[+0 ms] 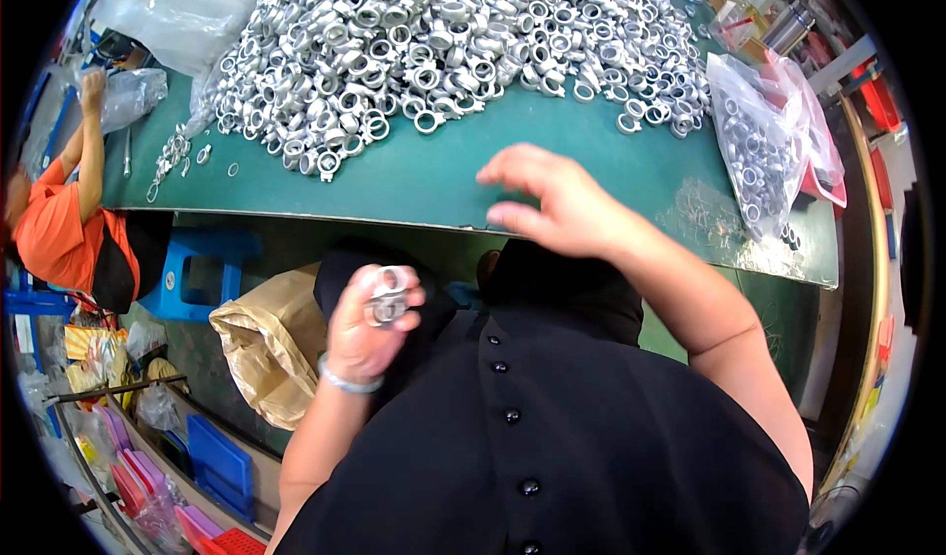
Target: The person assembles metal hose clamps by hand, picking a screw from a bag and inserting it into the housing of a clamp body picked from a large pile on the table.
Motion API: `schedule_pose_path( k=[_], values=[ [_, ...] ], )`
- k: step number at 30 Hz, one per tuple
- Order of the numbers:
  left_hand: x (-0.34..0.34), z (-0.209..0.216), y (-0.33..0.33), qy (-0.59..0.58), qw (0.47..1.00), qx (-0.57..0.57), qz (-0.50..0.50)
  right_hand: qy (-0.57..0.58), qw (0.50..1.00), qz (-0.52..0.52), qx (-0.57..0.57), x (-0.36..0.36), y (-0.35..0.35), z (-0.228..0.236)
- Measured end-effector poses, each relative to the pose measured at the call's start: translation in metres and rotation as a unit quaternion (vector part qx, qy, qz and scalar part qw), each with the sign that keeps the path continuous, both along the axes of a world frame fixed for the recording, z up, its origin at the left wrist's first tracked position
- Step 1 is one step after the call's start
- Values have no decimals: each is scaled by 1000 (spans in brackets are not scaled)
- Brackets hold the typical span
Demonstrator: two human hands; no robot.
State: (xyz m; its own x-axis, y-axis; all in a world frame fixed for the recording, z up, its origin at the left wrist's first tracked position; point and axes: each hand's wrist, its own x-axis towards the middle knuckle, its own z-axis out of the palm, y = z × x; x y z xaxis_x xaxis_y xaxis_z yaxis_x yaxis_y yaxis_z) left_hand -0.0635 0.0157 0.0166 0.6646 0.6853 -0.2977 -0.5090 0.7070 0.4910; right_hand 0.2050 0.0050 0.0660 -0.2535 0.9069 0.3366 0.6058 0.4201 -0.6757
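A black shirt (611, 427) is closest. The left hand (361, 330) curls its fingers around some gray rings (386, 299). The right hand (554, 203), thumb and fingers apart, is near a ring pile (443, 43) on the green surface (404, 181).

Bright centre, dark, seemingly blurred edges

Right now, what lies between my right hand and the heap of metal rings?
Only a bare stretch of green tabletop, as the head view shows.
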Motion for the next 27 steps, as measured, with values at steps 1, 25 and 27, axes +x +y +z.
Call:
schedule_pose_path(
  k=[1,25,27],
  values=[
    [-14,2,4,48,998,19,43,-44,998,-18,27,8,15,-2],
    [-161,-22,26,585,677,313,317,-295,949,-89,62,-20,101,-12],
    [-103,12,21,530,740,334,245,-268,960,-55,65,-20,97,-11]
  ],
)
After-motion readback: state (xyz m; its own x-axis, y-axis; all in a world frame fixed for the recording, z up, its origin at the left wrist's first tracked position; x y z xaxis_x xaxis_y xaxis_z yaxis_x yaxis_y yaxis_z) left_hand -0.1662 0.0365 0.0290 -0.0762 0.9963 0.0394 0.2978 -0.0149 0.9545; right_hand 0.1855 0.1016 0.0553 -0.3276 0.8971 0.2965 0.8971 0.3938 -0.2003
